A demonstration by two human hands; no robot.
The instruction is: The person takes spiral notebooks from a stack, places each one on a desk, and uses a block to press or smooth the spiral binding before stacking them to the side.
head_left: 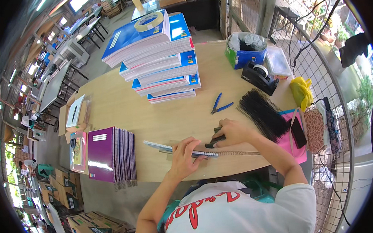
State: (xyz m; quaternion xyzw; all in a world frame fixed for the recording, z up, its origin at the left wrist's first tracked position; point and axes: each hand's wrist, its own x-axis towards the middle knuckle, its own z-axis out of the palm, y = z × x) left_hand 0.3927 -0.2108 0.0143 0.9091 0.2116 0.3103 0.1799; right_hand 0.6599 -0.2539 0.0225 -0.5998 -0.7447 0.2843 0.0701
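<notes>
My left hand [184,157] is closed around a notebook [154,145] held edge-up near the table's front edge, its fingers along the bound side. A thin spiral coil [237,153] runs out from that edge to the right, under my right forearm. Just beside it, my right hand [229,133] is closed on a small dark object [213,145] whose kind I cannot make out. Blue-handled cutting pliers [221,104] lie with handles apart beyond my right hand. To the right is a pile of black spiral coils [263,113].
Tall stacks of blue-covered books [164,57], topped by a tape roll [149,22], stand at the back. Purple spiral notebooks [110,155] stand front left. A tape dispenser [259,78], a box [245,52], a yellow bag [300,92] and a phone [298,133] line the right side.
</notes>
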